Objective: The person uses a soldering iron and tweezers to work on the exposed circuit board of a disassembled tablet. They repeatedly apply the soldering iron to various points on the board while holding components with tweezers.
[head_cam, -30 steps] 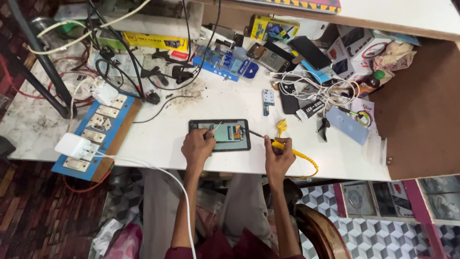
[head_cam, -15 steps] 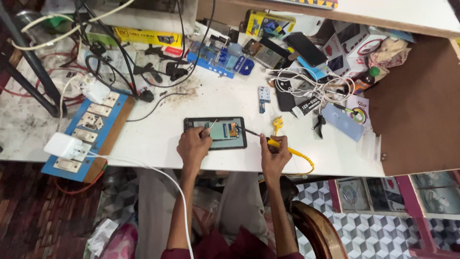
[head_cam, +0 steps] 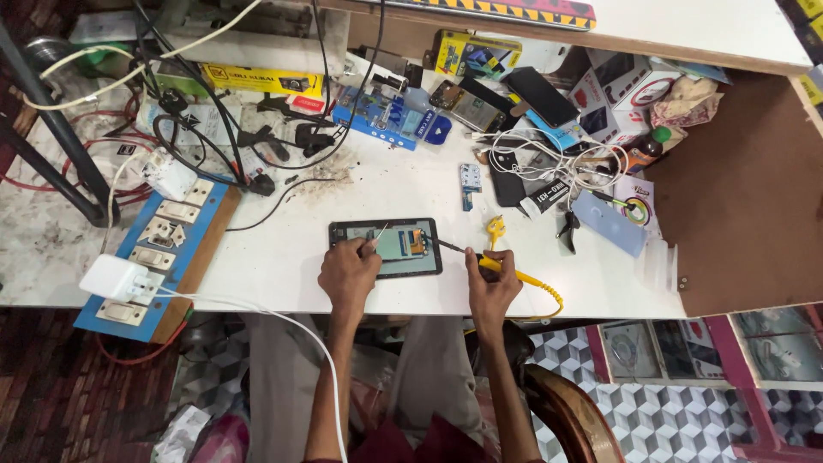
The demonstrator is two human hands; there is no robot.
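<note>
An opened tablet (head_cam: 403, 244) lies flat on the white workbench (head_cam: 283, 257), its inner boards showing. My left hand (head_cam: 347, 274) rests on its left part and pinches thin metal tweezers (head_cam: 375, 237) that point into the device. My right hand (head_cam: 492, 287) sits just right of the tablet and grips a yellow-handled soldering iron (head_cam: 476, 257). Its dark tip reaches onto the tablet's right edge. The iron's yellow cord curls off to the right along the bench's front edge.
A blue switchboard (head_cam: 159, 257) with a white charger plugged in lies at the left. Black cables, phones (head_cam: 540, 96), boxes, a blue tool holder (head_cam: 390, 116) and white wires (head_cam: 566, 167) crowd the back. A small yellow tool (head_cam: 495, 230) lies beside the tablet. A wooden chair back (head_cam: 570, 420) shows below.
The camera view has shifted slightly. Both hands stay at the tablet, holding the same tools with only tiny movements.
</note>
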